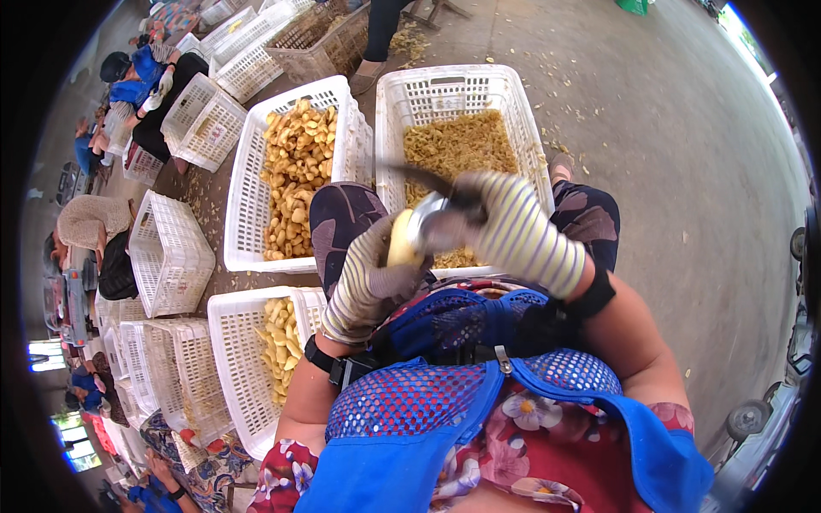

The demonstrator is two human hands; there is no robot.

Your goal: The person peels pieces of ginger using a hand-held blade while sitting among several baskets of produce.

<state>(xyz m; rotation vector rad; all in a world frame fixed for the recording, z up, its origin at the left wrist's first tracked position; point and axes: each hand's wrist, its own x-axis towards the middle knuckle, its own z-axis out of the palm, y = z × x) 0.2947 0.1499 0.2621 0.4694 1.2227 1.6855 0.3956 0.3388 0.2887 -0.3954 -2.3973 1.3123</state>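
My left hand [376, 269], in a striped glove, is closed around a pale yellow peeled piece of ginger [402, 241] above my lap. Against its upper end works my right hand [505, 224], also gloved, gripping a dark, curved knife-like tool [428, 177] blurred by motion. A silvery part [430, 214] shows between tool and ginger; its shape is unclear. Beyond my hands, between my knees, a white crate [389, 103] holds brownish peelings [466, 141]. To its left stands a crate [244, 184] of knobby brown ginger [299, 162]. Pale peeled pieces [280, 346] lie in a nearer crate [231, 359].
Stacked white crates [175, 256] line the left side, where several people sit, one in a blue vest [141, 77]. A brown crate [321, 51] and another person's foot [366, 75] are at the far side. Scraps dot the concrete floor [676, 171]; vehicles [761, 419] stand at right.
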